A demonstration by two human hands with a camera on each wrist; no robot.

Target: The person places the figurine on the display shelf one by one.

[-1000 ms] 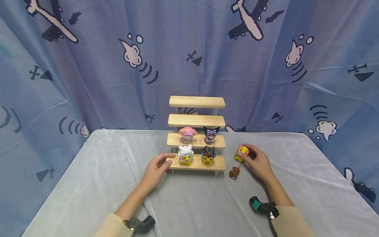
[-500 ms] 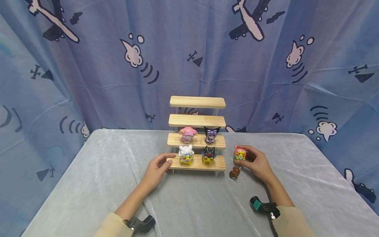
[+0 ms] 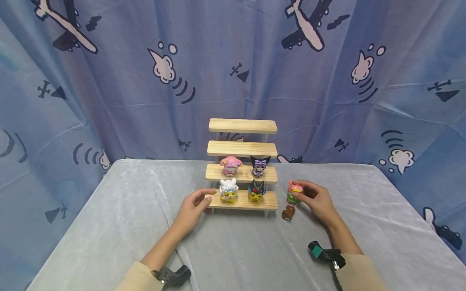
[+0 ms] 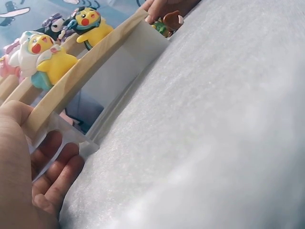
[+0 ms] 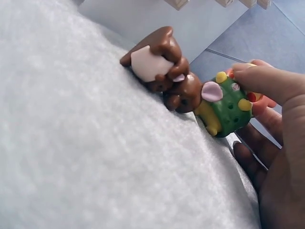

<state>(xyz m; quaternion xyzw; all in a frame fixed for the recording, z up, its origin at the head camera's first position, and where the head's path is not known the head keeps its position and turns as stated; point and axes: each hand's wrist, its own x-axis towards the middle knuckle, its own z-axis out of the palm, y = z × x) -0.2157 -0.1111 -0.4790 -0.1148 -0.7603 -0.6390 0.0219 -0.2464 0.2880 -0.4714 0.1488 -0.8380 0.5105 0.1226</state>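
Observation:
My left hand (image 3: pixel 193 208) holds the left end of a tiered wooden display stand (image 3: pixel 242 126) at its lowest board. In the left wrist view, the thumb lies on the wood, with the other fingers around the clear side support (image 4: pixel 71 131). A small figurine (image 3: pixel 294 193) with a pink hood and green body is pinched between the thumb and fingers of my right hand (image 3: pixel 317 202), just right of the stand. Below it a brown figurine (image 3: pixel 288 212) lies tipped over on the cloth. The right wrist view has the brown figurine (image 5: pixel 164 57) right against the green body.
White-hooded (image 3: pixel 228 190) and black-hooded (image 3: pixel 256 190) yellow figurines stand on the lowest board. One board up are a pink-hooded figurine (image 3: pixel 230 165) and a black-and-purple one (image 3: pixel 259 166). A grey cloth (image 3: pixel 233 250) covers the table; a blue patterned curtain (image 3: pixel 218 60) hangs behind.
My right hand has shifted the pink-hooded figurine slightly left, turned it upright and brought it lower beside the brown figurine. The left hand stays on the stand.

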